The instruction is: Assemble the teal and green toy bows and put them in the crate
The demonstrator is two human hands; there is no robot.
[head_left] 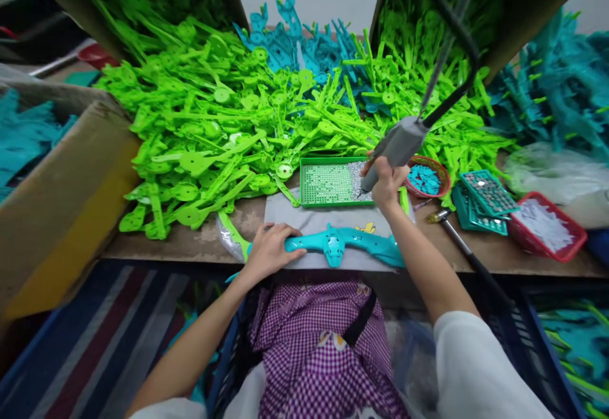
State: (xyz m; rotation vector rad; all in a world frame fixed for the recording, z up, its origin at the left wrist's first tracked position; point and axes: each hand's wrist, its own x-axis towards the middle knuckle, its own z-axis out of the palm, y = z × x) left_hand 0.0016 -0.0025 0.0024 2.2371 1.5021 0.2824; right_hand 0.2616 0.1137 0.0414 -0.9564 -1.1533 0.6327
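Observation:
A blue plastic bow-shaped part [334,246] lies across a light cloth [280,211] near the table's front edge. Over its left arm rests my left hand [271,248], with the thumb along the part and the fingers wrapped over it. My right hand [389,181] grips a grey electric screwdriver [397,146], whose cord runs upward. The screwdriver's tip points down at the right end of a green tray [301,183], where small silver screws [358,178] are heaped beside a perforated plate. Whether a screw sits on the tip is too small to tell.
Bright green plastic parts [200,134] pile up behind the tray, with blue parts [304,45] further back. To the right are a red basket of small blue pieces [425,178], a hammer [469,251], green trays [490,192] and a red basket of white pieces [547,225]. A cardboard box [71,197] stands left.

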